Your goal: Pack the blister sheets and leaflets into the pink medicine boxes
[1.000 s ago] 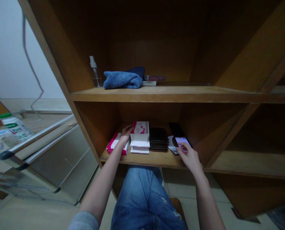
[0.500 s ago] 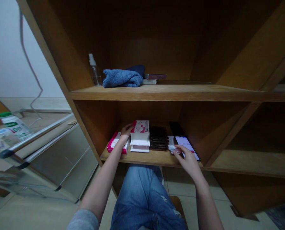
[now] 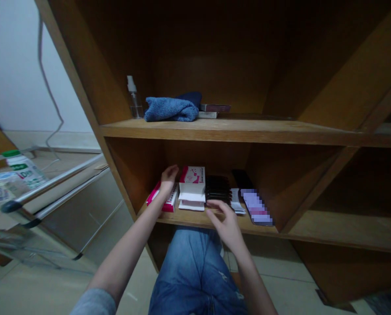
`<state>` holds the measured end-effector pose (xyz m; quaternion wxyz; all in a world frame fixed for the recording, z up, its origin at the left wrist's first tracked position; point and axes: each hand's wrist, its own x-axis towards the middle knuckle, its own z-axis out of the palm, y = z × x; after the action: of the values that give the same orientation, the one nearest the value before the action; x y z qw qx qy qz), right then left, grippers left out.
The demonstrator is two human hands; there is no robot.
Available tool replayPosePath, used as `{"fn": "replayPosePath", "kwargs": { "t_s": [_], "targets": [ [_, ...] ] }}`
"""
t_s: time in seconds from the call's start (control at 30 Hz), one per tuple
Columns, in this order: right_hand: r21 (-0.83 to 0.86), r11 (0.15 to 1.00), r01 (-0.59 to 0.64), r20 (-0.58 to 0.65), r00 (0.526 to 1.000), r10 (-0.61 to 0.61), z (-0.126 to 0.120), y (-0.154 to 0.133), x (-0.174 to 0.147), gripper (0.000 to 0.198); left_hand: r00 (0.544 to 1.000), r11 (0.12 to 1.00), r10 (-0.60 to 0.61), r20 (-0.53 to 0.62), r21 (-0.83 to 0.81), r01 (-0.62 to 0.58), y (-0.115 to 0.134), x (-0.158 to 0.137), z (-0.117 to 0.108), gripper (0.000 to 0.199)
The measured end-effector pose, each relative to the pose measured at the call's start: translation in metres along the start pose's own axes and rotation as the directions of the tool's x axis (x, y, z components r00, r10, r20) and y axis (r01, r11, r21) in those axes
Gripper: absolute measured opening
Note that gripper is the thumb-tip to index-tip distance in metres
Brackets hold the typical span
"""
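Note:
My left hand (image 3: 169,178) is above the closed pink and white box (image 3: 173,199), with its fingers stretched out and nothing seen in them. Just right of it stands a pink and white carton (image 3: 193,175) with its white flaps (image 3: 191,199) open toward me. A stack of dark, flat, glossy items (image 3: 217,188) sits beside the carton. In front of that stack my right hand (image 3: 226,222) is open, thumb and fingers apart, holding nothing visible. A white folded paper (image 3: 237,202) lies between the stack and a phone (image 3: 257,208) whose screen is lit.
A dark flat object (image 3: 242,178) lies behind the phone. On the upper shelf (image 3: 248,130) are a spray bottle (image 3: 135,103), a blue towel (image 3: 171,109) and thin boxes (image 3: 215,107). To the left, a metal-framed cart (image 3: 68,186) carries a white bottle with a green cap (image 3: 24,170).
My right hand has moved left from the white paper to the front of the dark stack. My left hand has drawn slightly left, away from the open carton. The view has shifted a little.

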<state>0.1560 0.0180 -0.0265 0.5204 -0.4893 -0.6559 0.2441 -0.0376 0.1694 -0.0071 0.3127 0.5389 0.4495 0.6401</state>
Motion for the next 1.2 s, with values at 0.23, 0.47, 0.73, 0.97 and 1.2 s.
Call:
{"fn": "replayPosePath", "kwargs": {
  "t_s": [0.23, 0.47, 0.73, 0.97, 1.2],
  "targets": [
    [0.277, 0.950, -0.142, 0.292, 0.955, 0.058, 0.085, 0.003, -0.008, 0.056, 0.981, 0.776, 0.172, 0.089, 0.602, -0.191, 0.007, -0.033, -0.070, 0.037],
    [0.376, 0.892, -0.250, 0.382, 0.919, 0.096, 0.126, 0.019, -0.003, 0.075, 0.978, 0.716, -0.194, 0.071, 0.692, 0.092, -0.025, -0.058, -0.105, 0.052],
    [0.622, 0.674, -0.399, 0.474, 0.877, 0.082, 0.121, -0.006, -0.001, 0.086, 0.999, 0.615, 0.047, -0.008, 0.788, -0.023, 0.034, -0.066, -0.091, 0.045],
    [0.719, 0.655, -0.232, 0.337, 0.941, -0.037, 0.102, -0.028, 0.019, 0.073, 0.942, 0.562, 0.333, 0.039, 0.794, -0.231, 0.083, -0.052, -0.066, 0.045],
    [0.552, 0.833, -0.038, 0.147, 0.988, -0.052, 0.045, -0.023, 0.049, 0.063, 0.973, 0.831, 0.225, -0.047, 0.531, -0.167, 0.074, -0.050, -0.021, 0.045]
  ]
}}
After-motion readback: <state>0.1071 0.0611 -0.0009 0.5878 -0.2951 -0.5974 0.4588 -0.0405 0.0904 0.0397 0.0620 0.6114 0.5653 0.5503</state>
